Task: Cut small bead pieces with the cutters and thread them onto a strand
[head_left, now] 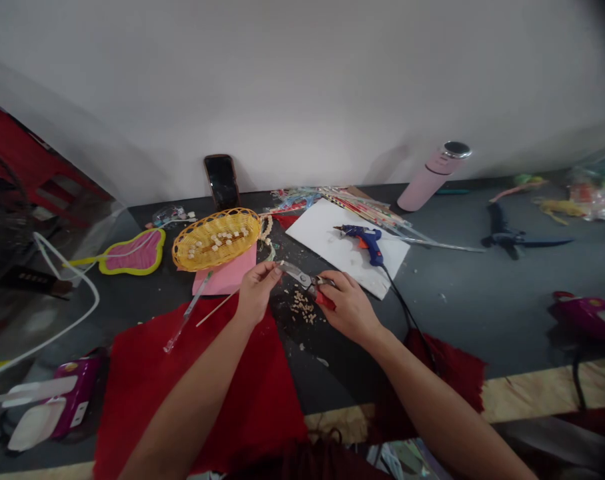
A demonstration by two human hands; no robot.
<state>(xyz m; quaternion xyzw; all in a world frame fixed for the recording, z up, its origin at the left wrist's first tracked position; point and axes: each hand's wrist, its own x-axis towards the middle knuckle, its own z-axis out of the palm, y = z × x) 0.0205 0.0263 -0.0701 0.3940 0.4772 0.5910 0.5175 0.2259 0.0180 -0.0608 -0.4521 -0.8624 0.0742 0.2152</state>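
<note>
My right hand (345,303) is closed round the red-handled pliers or cutters (299,275), whose metal jaws point left. Opposite, my left hand (257,288) pinches a thin pale stick (217,310) that slants down to the left; its upper tip meets the tool's jaws. Below the tool, small cut beige pieces (303,307) lie scattered on the dark table. A yellow woven basket (217,239) with small pale pieces inside rests behind my left hand, partly over a pink sheet (222,280).
A blue glue gun (365,241) lies on a white board (317,233), its cord running towards me. Behind stand a phone (222,182) and a pink bottle (429,179). Red cloth (192,393) covers the front left, near a purple device (77,397).
</note>
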